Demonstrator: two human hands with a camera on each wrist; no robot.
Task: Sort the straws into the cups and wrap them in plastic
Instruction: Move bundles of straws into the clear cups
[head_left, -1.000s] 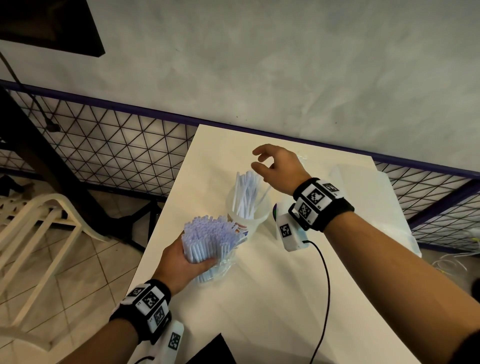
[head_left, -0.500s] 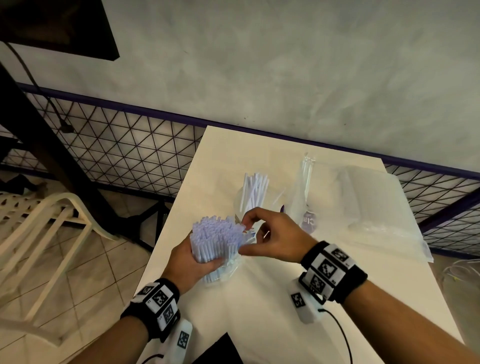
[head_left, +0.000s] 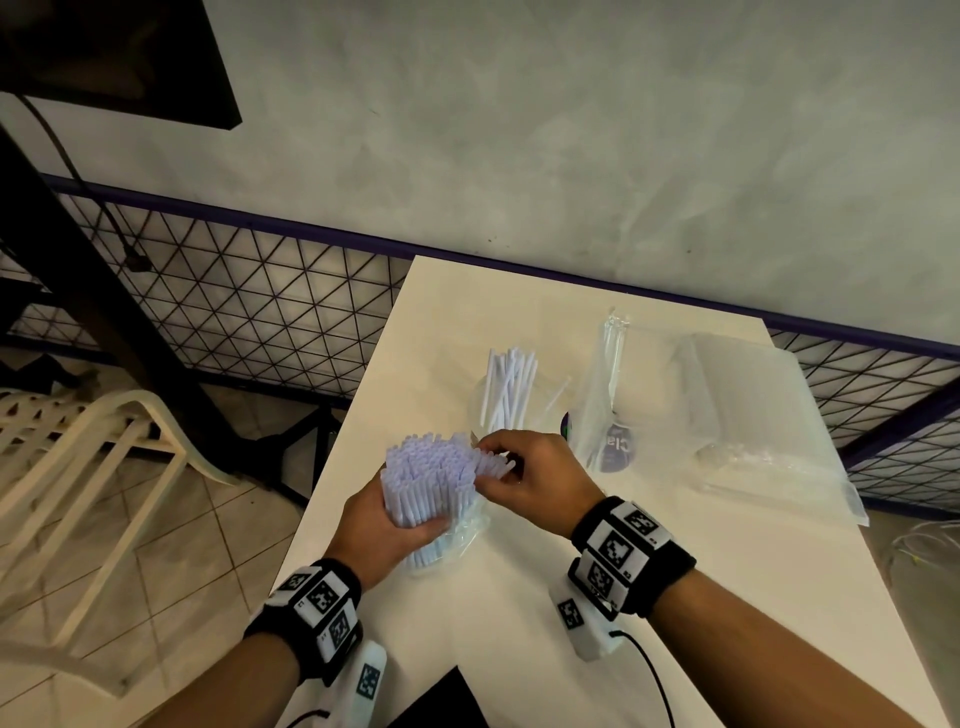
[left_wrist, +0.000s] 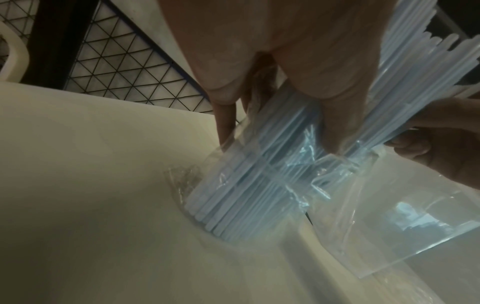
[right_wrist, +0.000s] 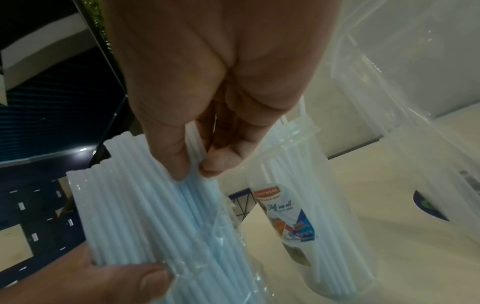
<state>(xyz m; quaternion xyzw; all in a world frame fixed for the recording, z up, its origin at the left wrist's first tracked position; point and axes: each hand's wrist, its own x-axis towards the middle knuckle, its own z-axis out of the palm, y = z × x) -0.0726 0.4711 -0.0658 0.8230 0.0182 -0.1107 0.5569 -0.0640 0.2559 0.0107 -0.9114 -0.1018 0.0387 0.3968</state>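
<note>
My left hand (head_left: 387, 525) grips a thick bundle of pale blue-white straws (head_left: 431, 480) still half in its clear wrapper, its lower end resting on the white table (head_left: 519, 623). My right hand (head_left: 524, 475) pinches a few straws at the bundle's top right edge; thumb and forefinger (right_wrist: 182, 164) close on them in the right wrist view. Behind the bundle stands a clear cup (head_left: 498, 410) with several straws upright in it; its printed label (right_wrist: 288, 216) shows. The bundle (left_wrist: 246, 185) and wrapper appear under my left palm.
A clear plastic bag (head_left: 608, 395) stands right of the cup with a purple-labelled thing inside. A stack of clear bags (head_left: 748, 410) lies at the table's far right. A white plastic chair (head_left: 88, 457) sits left, a wire fence behind. A dark object (head_left: 447, 701) lies at the near edge.
My right hand came back from above the cup to the bundle's top and now pinches a few straws. The left hand has kept holding the bundle.
</note>
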